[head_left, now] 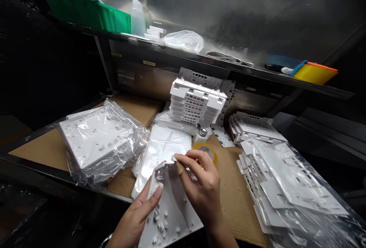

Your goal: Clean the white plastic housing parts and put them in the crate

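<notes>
A white plastic panel [174, 206] with small raised clips on its inner face is held tilted near the front edge of the bench. My left hand [140, 213] grips its left edge, the thumb on the inner face. Above the panel's upper edge, my right hand [200, 181] pinches a small white piece [173, 158] between thumb and fingertips. What looks like tape or a cover wraps one right fingertip. Behind the hands lie a stack of clear plastic bags [168, 141] and a roll of yellow tape [206, 152].
Bagged white panels lie left [97, 137] and right [297, 179]. Stacked white panels [197, 101] stand at the back beside a small metal-topped bottle [201, 133]. The shelf above holds a green bin [85, 13], a squeeze bottle [137, 19] and a yellow box [314, 73].
</notes>
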### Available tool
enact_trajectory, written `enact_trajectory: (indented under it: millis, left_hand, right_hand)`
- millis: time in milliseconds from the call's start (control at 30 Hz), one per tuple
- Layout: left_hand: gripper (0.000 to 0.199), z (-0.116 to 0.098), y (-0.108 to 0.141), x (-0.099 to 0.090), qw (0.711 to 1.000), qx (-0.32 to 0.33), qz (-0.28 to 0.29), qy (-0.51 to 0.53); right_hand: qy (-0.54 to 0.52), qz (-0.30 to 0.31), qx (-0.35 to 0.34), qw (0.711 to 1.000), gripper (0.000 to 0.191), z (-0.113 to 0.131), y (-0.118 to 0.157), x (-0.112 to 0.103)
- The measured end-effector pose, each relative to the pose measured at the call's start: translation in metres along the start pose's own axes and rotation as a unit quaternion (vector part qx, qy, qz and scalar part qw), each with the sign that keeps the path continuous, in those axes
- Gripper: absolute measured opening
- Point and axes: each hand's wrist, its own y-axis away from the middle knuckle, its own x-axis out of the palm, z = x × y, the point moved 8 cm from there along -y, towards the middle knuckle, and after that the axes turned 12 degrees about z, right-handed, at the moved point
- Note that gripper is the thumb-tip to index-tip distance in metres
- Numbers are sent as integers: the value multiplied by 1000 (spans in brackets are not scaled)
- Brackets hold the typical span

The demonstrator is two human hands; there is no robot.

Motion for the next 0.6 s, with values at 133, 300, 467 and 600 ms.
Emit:
enact_trajectory:
  millis: [133,300,467,600]
  left_hand:
    - [96,-4,-2,6,1000,26,14,8]
    - [95,-4,-1,-6,1000,-9,19,-15]
    - [88,-17,5,-42,999,18,42,9]
    - [73,-19,9,-54,979,-21,178,96]
  right_hand:
    - [-3,1,-26,1000,33,14,-2,4]
    - [9,15,31,999,19,-27,-1,-6]
    - [51,-30,277,959,38,-162,27,-38]
    - [66,21,316,946,44,-209,40,-22]
